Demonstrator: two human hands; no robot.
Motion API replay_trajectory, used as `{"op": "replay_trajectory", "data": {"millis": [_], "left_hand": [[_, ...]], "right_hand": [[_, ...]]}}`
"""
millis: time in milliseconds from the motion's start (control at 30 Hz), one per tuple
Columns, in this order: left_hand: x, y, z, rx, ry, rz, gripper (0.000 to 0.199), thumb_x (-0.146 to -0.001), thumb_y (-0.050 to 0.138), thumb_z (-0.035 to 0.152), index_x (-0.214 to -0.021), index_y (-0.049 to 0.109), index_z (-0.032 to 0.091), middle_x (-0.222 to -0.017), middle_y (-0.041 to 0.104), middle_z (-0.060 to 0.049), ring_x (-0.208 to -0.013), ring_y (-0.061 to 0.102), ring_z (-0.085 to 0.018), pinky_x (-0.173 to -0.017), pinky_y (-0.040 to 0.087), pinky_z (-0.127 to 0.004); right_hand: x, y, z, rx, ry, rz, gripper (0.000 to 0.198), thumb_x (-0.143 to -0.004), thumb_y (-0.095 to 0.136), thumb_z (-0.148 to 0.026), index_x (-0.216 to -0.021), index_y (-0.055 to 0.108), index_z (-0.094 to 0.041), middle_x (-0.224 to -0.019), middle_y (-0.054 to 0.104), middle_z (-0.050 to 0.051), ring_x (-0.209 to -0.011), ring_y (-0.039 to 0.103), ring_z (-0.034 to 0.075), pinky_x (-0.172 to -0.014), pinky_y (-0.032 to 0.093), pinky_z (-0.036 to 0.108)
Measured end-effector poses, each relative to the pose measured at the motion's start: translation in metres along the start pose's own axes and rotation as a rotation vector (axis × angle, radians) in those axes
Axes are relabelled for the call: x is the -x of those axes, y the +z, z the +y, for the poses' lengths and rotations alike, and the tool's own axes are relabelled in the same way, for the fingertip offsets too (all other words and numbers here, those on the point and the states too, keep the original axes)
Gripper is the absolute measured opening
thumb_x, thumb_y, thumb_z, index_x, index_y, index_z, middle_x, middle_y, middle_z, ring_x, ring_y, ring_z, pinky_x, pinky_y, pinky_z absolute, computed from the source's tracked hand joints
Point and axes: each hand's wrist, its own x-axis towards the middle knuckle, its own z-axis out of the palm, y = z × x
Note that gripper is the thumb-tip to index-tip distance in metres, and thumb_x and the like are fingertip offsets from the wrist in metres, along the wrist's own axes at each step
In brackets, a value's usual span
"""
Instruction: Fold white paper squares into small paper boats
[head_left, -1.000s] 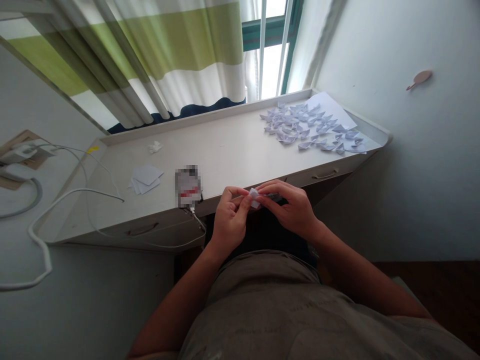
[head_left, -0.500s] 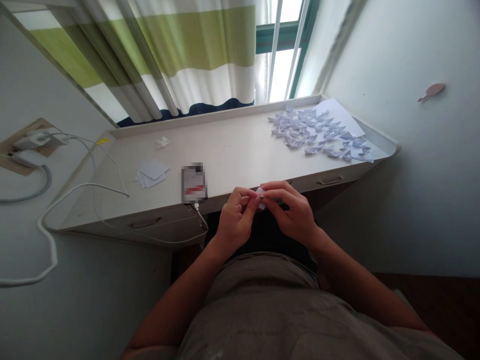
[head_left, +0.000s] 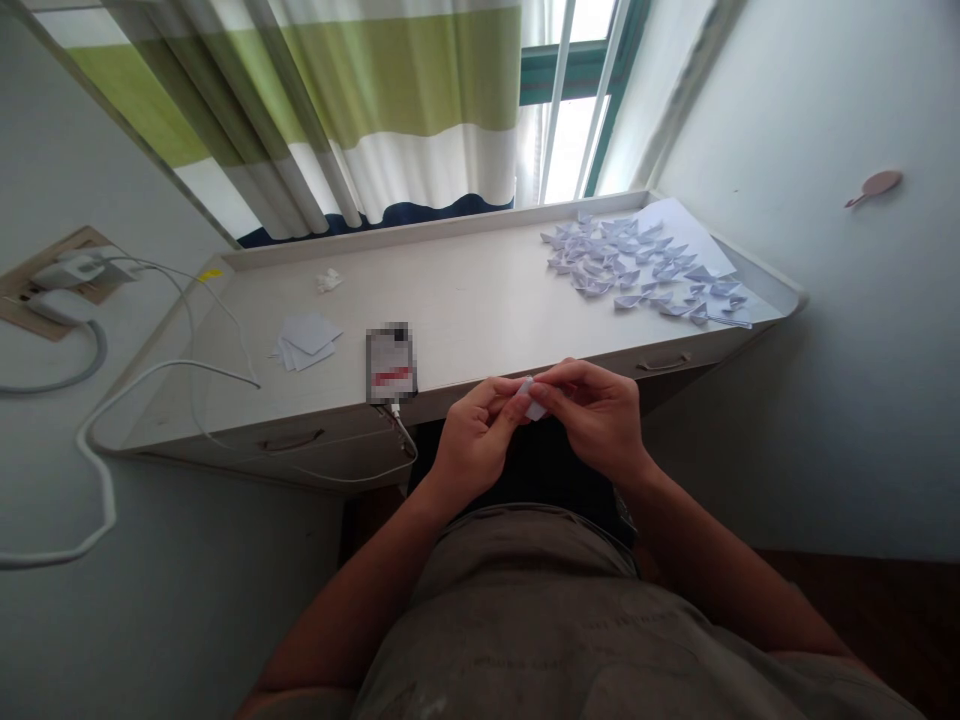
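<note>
Between my two hands, in front of the desk's near edge, is a small folded piece of white paper (head_left: 535,409). My left hand (head_left: 480,428) pinches it from the left with thumb and fingers. From the right, my right hand (head_left: 596,415) grips the same piece, its thumb and forefinger close to the left thumb. The fingers hide most of the folds. Many small folded paper boats (head_left: 611,258) lie crowded at the desk's far right. A short stack of white paper sheets (head_left: 307,340) rests on the desk's left part.
A phone (head_left: 391,365), blurred out, lies at the front edge of the white desk (head_left: 465,300) with a charging cable (head_left: 406,437) hanging down. A crumpled white scrap (head_left: 328,280) sits behind the sheets. More cables run from the wall socket (head_left: 56,280). White paper (head_left: 686,232) lies beside the boats.
My right hand has shifted slightly right and turned, with its fingers more bent. The paper shows at a different angle between my fingertips. The whole view has moved a little.
</note>
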Motion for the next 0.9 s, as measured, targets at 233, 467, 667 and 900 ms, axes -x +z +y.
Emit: {"op": "replay_trajectory", "data": {"millis": [233, 467, 667, 900], "left_hand": [[-0.005, 0.004, -0.003, 0.071, 0.007, 0.097, 0.039, -0.086, 0.089, 0.054, -0.097, 0.081, 0.017, -0.081, 0.082, -0.004, -0.072, 0.076, -0.017, -0.071, 0.061, -0.027], [-0.006, 0.000, -0.003, 0.067, -0.006, 0.151, 0.046, -0.085, 0.089, 0.059, -0.102, 0.074, 0.018, -0.079, 0.081, -0.005, -0.071, 0.079, -0.020, -0.072, 0.066, -0.031], [-0.006, 0.000, 0.001, 0.074, 0.031, 0.117, 0.042, -0.088, 0.088, 0.053, -0.110, 0.071, 0.021, -0.077, 0.080, -0.001, -0.069, 0.079, -0.018, -0.069, 0.066, -0.028], [-0.007, -0.002, -0.001, 0.077, -0.001, 0.101, 0.042, -0.085, 0.090, 0.054, -0.100, 0.074, 0.019, -0.080, 0.082, -0.004, -0.073, 0.080, -0.019, -0.075, 0.067, -0.031]], "right_hand": [[0.006, 0.007, 0.007, -0.021, 0.048, 0.063, 0.021, -0.087, 0.092, -0.039, -0.097, 0.083, -0.023, -0.091, 0.083, 0.003, -0.084, 0.079, 0.020, -0.079, 0.068, 0.036], [0.006, 0.000, 0.003, 0.295, -0.226, 0.059, 0.007, -0.096, 0.083, -0.020, -0.096, 0.082, -0.026, -0.093, 0.077, 0.002, -0.087, 0.074, 0.019, -0.081, 0.062, 0.036], [0.005, 0.001, 0.003, 0.217, -0.163, 0.002, 0.005, -0.099, 0.079, -0.020, -0.101, 0.080, -0.025, -0.091, 0.074, 0.000, -0.077, 0.073, 0.016, -0.071, 0.062, 0.031], [0.004, -0.004, 0.007, 0.290, -0.215, -0.063, 0.012, -0.101, 0.071, -0.013, -0.099, 0.076, -0.024, -0.094, 0.073, 0.001, -0.084, 0.072, 0.016, -0.078, 0.062, 0.030]]}}
